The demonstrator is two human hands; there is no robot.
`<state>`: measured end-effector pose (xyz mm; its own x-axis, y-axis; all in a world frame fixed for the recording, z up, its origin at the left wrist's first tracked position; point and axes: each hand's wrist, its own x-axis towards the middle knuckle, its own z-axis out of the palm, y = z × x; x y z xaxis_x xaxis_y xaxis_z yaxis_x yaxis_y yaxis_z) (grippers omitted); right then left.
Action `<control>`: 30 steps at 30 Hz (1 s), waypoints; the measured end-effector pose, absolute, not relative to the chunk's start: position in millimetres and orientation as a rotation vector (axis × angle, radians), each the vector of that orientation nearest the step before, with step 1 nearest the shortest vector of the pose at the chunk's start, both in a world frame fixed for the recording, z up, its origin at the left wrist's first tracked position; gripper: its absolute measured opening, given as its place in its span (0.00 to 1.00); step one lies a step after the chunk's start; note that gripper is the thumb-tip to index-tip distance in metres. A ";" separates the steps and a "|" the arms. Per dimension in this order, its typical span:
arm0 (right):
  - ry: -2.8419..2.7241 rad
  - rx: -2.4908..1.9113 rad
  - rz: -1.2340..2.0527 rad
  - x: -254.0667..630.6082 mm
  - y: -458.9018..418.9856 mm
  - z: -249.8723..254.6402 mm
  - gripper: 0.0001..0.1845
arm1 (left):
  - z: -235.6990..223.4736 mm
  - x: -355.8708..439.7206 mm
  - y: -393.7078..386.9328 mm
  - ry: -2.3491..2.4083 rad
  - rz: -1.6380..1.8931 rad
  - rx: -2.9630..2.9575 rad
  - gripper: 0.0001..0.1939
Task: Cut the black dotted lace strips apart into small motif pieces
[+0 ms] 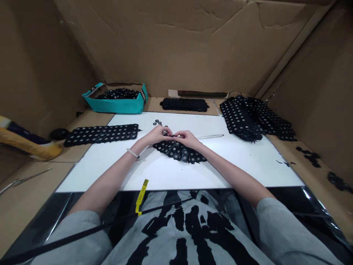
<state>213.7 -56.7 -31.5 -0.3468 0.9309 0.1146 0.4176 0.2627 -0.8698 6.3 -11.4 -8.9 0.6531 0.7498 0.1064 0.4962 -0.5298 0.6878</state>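
A black sheet with rows of pale round dots [180, 152] fans out over the white board just below my fingers. My left hand [157, 135], bracelet at the wrist, pinches its upper edge. Close beside it, my right hand [187, 139] is closed on the same edge with thumb and finger. The fingertips of both hands nearly meet, and the exact spot between them is partly hidden. Several small black rings [156, 122] lie loose just beyond my left hand. A slim pale pen-like tool [211, 136] rests to the right of my right hand.
Dotted strips lie at left [102, 134] and back [184, 104]; a dotted pile [239, 117] sits at right. A teal box [116, 106] holds black pieces. Scissors [22, 180] and a yellow-blue container [30, 141] are left. Cardboard walls [171, 48] enclose the white board [104, 173].
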 end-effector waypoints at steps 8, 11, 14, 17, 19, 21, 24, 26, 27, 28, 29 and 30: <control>-1.915 -1.414 0.868 212.8 -55.3 -26.6 0.12 | -18.0 -1.9 -0.5 1.269 0.754 2.054 0.12; -1.954 -1.401 0.895 214.9 -54.8 -24.1 0.10 | -17.9 -8.9 5.4 1.422 0.880 2.155 0.09; -1.971 -1.394 0.932 218.0 -55.7 -22.2 0.11 | -13.7 -14.0 7.1 1.408 0.903 2.215 0.10; -1.950 -1.320 0.967 219.9 -56.4 -22.7 0.12 | -9.6 -9.1 0.4 1.174 0.757 2.288 0.15; -1.938 -1.228 1.004 220.4 -56.5 -23.9 0.13 | -8.8 -1.0 -6.0 1.050 0.635 2.348 0.18; -1.924 -1.196 1.023 220.7 -56.4 -24.9 0.13 | -9.6 6.3 -10.2 0.988 0.586 2.345 0.17; -1.878 -1.313 0.996 221.2 -55.9 -25.1 0.15 | -11.6 5.9 -7.6 1.032 0.622 2.174 0.14; -1.870 -1.401 0.975 221.8 -55.7 -24.3 0.14 | -12.7 -3.5 -0.1 1.172 0.734 2.068 0.13; -1.880 -1.419 0.975 222.1 -55.7 -23.8 0.13 | -13.3 -10.0 4.5 1.268 0.818 2.032 0.13; -1.894 -1.419 0.978 222.5 -55.9 -23.1 0.13 | -14.0 -16.7 9.2 1.366 0.903 2.009 0.12; -1.909 -1.406 0.978 222.9 -56.4 -22.3 0.12 | -14.8 -23.0 13.3 1.451 0.965 2.002 0.12; -1.922 -1.386 0.969 223.1 -56.9 -21.5 0.11 | -15.8 -28.0 16.6 1.516 0.993 2.018 0.11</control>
